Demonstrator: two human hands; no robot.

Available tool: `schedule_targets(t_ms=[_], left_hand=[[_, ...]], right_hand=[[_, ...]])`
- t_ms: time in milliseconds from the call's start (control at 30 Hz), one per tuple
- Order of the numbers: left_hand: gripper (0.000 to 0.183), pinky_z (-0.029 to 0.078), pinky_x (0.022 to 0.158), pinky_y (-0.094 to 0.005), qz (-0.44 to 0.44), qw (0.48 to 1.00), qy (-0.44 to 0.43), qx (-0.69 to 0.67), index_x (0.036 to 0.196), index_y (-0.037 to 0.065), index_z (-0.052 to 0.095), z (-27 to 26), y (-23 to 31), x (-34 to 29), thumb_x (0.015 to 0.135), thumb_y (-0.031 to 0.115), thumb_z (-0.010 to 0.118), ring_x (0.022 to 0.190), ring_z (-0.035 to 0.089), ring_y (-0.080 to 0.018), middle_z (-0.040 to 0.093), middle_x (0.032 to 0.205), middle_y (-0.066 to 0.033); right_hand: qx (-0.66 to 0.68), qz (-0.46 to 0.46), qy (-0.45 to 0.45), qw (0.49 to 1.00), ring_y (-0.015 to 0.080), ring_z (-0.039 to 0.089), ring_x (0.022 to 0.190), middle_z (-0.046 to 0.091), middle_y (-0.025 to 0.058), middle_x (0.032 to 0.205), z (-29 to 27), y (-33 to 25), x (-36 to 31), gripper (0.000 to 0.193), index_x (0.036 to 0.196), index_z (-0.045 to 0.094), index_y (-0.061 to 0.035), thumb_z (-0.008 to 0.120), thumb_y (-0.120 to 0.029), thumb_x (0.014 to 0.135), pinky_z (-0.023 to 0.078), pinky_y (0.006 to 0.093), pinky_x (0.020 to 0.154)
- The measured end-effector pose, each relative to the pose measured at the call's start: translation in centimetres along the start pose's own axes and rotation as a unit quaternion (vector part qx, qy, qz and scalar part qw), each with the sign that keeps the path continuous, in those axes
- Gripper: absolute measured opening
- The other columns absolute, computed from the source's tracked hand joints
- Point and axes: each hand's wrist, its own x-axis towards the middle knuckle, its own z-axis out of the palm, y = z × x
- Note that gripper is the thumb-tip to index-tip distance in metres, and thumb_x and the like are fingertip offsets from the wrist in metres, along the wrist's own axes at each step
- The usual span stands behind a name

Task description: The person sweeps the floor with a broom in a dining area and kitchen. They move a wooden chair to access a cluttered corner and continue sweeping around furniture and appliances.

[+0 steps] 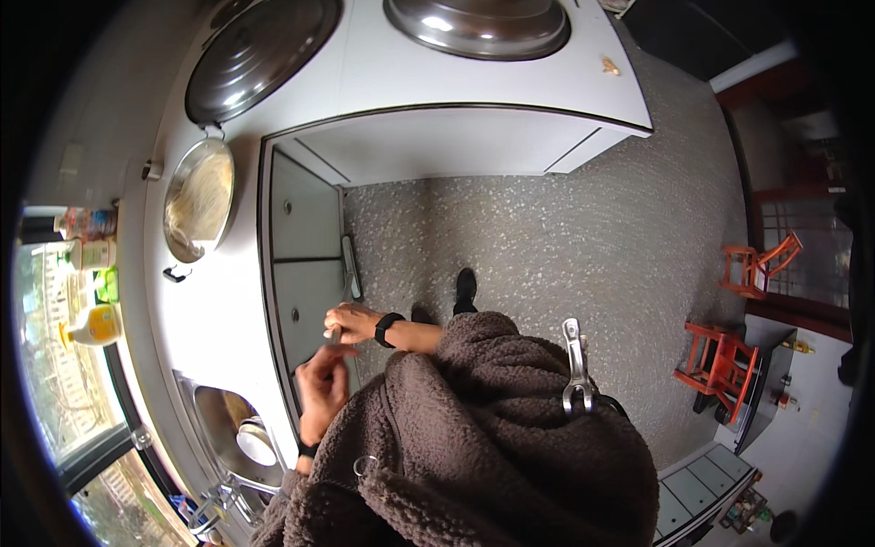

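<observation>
My right hand (354, 322) is closed in a fist in front of the sink-side cabinets. It grips a handle-like piece whose pale end sticks out below the fist. Beyond the knuckles, in line with it, is a long flat grey-white tool head (351, 267) with a dark edge, blade-like; its exact kind does not show. My left hand (323, 387) is just below and nearer to me, its fingers bent towards the handle end and smeared by motion. Whether it touches the handle cannot be made out. Both wrists wear dark bands.
A pan with pale contents (200, 199) sits on the left counter, beside a large metal lid (264, 59). Another domed lid (478, 25) covers the far counter. Left are a sink (205, 410) with bowls and a yellow-white bottle (95, 325). Red chairs (720, 365) stand right.
</observation>
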Motion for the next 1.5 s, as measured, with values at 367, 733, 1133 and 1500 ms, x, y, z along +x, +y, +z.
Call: schedule_targets(t_ms=[367, 733, 1133, 1500], left_hand=[[0.022, 0.026, 0.047, -0.0197, 0.086, 0.981, -0.161, -0.061, 0.089, 0.0, 0.063, 7.9, -3.8, 4.3, 0.094, 0.001, 0.041, 0.053, 0.034, -0.0008, 0.041, 0.058, 0.0069], [0.021, 0.031, 0.053, -0.0185, 0.076, 0.942, -0.285, -0.163, 0.103, -0.003, 0.057, 20.0, -2.0, 12.9, 0.1, 0.012, 0.042, 0.056, 0.034, -0.0019, 0.042, 0.063, 0.0064], [0.02, 0.031, 0.048, -0.0216, 0.182, 0.835, -0.432, -0.288, 0.107, -0.007, 0.055, 27.1, 13.3, 12.2, 0.095, 0.002, 0.041, 0.05, 0.036, -0.0035, 0.045, 0.055, 0.0031], [0.021, 0.031, 0.05, -0.0211, 0.038, 0.685, -0.725, -0.06, 0.095, -0.001, 0.062, 44.1, 9.9, 6.8, 0.096, 0.016, 0.05, 0.056, 0.039, -0.0016, 0.049, 0.064, 0.0041]], right_hand=[[-0.107, 0.171, 0.143, 0.969, 0.0367, 0.061, 0.076, 0.062, 0.0156, 0.076, -7.0, 5.3, -13.4, 0.017, 0.07, 0.061, -0.0052, 0.066, -0.021, 0.073, 0.047, 0.045, 0.063], [-0.164, 0.499, 0.169, 0.834, 0.0318, 0.061, 0.068, 0.061, 0.0161, 0.07, -18.6, 9.6, -21.5, 0.021, 0.071, 0.061, -0.0045, 0.063, -0.021, 0.084, 0.05, 0.044, 0.063], [-0.156, 0.447, 0.485, 0.735, 0.0368, 0.063, 0.078, 0.062, 0.0153, 0.077, -22.3, -1.9, -30.5, 0.031, 0.073, 0.061, -0.0064, 0.06, -0.035, 0.084, 0.049, 0.0464, 0.067], [0.037, 0.592, 0.599, 0.539, 0.0428, 0.062, 0.08, 0.064, 0.0227, 0.079, -8.0, 1.3, -43.3, 0.024, 0.077, 0.062, -0.0038, 0.064, -0.028, 0.076, 0.049, 0.0501, 0.066]])
